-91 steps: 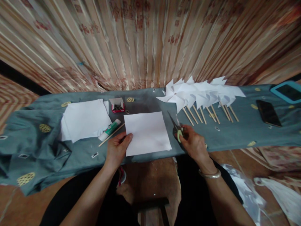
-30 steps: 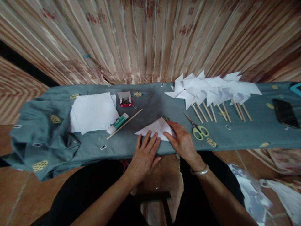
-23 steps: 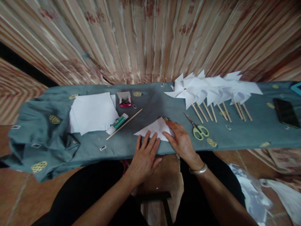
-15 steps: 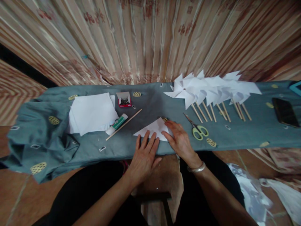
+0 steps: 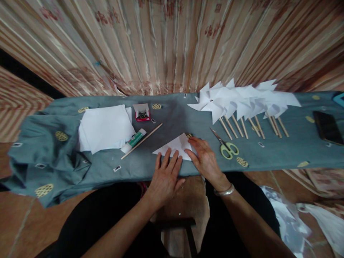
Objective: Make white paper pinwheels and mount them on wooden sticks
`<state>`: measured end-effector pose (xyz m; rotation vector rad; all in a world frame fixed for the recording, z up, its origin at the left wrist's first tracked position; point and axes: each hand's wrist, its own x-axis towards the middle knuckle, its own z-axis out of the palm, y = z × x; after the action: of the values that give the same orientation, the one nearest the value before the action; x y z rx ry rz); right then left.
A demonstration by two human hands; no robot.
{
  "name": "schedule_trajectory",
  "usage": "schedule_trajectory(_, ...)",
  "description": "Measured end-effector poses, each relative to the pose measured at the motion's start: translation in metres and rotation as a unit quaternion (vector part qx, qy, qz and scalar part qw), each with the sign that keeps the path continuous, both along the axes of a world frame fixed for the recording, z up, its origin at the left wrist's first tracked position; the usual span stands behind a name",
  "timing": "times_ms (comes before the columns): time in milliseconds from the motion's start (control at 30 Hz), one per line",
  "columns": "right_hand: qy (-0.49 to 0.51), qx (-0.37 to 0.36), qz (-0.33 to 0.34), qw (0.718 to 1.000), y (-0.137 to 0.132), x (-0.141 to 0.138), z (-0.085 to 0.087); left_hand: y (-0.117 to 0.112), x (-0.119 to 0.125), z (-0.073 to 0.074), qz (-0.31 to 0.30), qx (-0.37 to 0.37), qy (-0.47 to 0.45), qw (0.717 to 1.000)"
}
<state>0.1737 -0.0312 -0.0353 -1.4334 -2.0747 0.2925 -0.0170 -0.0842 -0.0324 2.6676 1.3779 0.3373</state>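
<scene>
A white paper folded into a triangle [image 5: 176, 145] lies near the front edge of a table draped in grey-blue cloth [image 5: 174, 114]. My left hand [image 5: 166, 176] lies flat with its fingers spread, the fingertips pressing the triangle's lower edge. My right hand [image 5: 204, 158] lies flat on the triangle's right side, fingers stretched out. Neither hand holds anything. Green-handled scissors [image 5: 225, 145] lie on the cloth just right of my right hand.
A stack of white paper squares [image 5: 104, 127] lies at the left, with a glue tube [image 5: 133, 140], a loose wooden stick [image 5: 142, 141] and a small box of pins [image 5: 141, 112] beside it. Several white pinwheels on sticks [image 5: 242, 102] lie at the right. A dark phone [image 5: 327, 126] rests far right.
Three seconds ago the sheet lay flat and my right hand held the scissors. Now the scissors lie on the cloth and the sheet is a folded triangle under both hands, which have barely moved in the last second.
</scene>
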Motion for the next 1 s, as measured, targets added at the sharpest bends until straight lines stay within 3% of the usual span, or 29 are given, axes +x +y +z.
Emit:
schedule_trajectory(200, -0.017, 0.011, 0.004, 1.000, -0.001, -0.002, 0.002, 0.001, 0.000, 0.002, 0.002, -0.013, 0.005, 1.000)
schedule_trajectory(467, -0.117, 0.023, -0.005, 0.993, -0.019, -0.017, 0.004, 0.001, 0.001, 0.001, 0.004, -0.012, 0.012, 1.000)
schedule_trajectory(667, -0.095, 0.008, -0.011, 0.995, -0.024, -0.022, -0.004, 0.000, 0.002, 0.005, 0.017, -0.019, 0.023, 0.999)
schedule_trajectory(1000, -0.075, 0.034, -0.064, 0.995, -0.031, -0.005, -0.017, -0.010, -0.038, 0.010, 0.114, 0.009, 0.034, 0.993)
